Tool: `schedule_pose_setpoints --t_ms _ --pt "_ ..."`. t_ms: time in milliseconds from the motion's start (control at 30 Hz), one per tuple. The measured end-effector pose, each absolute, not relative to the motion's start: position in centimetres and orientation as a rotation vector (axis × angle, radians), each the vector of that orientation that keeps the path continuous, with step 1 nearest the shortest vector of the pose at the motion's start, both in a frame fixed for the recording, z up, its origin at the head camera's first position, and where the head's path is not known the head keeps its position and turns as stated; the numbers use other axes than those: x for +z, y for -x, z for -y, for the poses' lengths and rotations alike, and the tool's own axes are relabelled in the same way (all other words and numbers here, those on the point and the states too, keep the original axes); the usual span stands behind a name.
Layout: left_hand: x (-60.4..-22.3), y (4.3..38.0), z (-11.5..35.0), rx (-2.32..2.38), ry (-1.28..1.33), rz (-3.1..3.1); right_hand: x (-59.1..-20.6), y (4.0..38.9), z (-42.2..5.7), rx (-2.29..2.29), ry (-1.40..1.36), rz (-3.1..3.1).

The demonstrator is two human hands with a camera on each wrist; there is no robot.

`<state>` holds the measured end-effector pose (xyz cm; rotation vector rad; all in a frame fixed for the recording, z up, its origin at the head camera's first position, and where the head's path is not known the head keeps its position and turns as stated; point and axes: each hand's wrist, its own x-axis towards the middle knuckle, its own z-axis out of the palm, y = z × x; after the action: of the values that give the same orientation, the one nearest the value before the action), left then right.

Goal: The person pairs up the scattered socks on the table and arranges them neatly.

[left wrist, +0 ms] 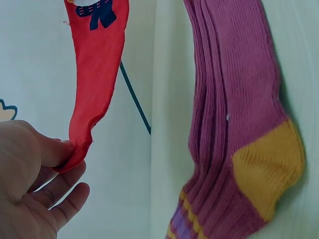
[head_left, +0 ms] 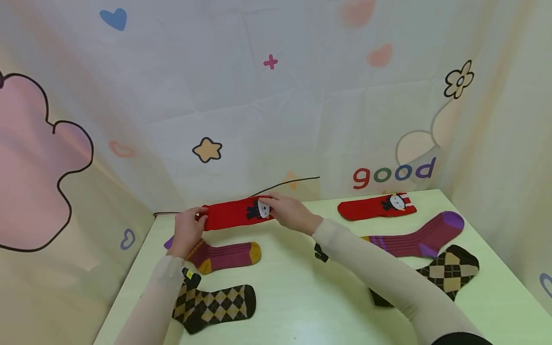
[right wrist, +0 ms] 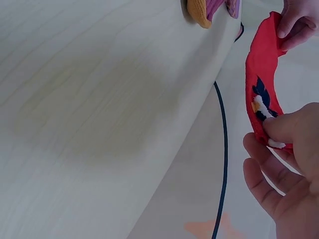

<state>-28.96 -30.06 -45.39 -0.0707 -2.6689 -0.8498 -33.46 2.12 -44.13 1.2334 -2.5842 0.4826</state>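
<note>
A red sock (head_left: 228,214) with a dark-and-white cartoon figure is stretched between my two hands near the table's back edge. My left hand (head_left: 189,230) pinches its plain end between thumb and fingers. At the figure end, my right hand (head_left: 293,212) pinches the sock with the thumb over the figure's face. In the left wrist view the red sock (left wrist: 97,69) hangs in the left hand (left wrist: 35,179), apart from the table. The right wrist view shows it bowed between both hands, the right hand (right wrist: 294,164) nearest.
Below the left hand lie a purple sock (head_left: 233,255) with yellow toe and heel and an argyle sock (head_left: 224,304). At right lie another red sock (head_left: 366,208), a purple sock (head_left: 431,232) and an argyle sock (head_left: 453,270), partly behind my right sleeve. A printed curtain (head_left: 258,105) hangs behind.
</note>
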Motion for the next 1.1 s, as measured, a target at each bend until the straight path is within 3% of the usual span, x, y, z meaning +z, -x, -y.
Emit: schedule_pose_setpoints --t_ms 1100 --pt "-43.4 25.7 25.3 -0.879 0.261 2.523 -42.4 30.2 -8.8 0.578 -1.242 2.564"
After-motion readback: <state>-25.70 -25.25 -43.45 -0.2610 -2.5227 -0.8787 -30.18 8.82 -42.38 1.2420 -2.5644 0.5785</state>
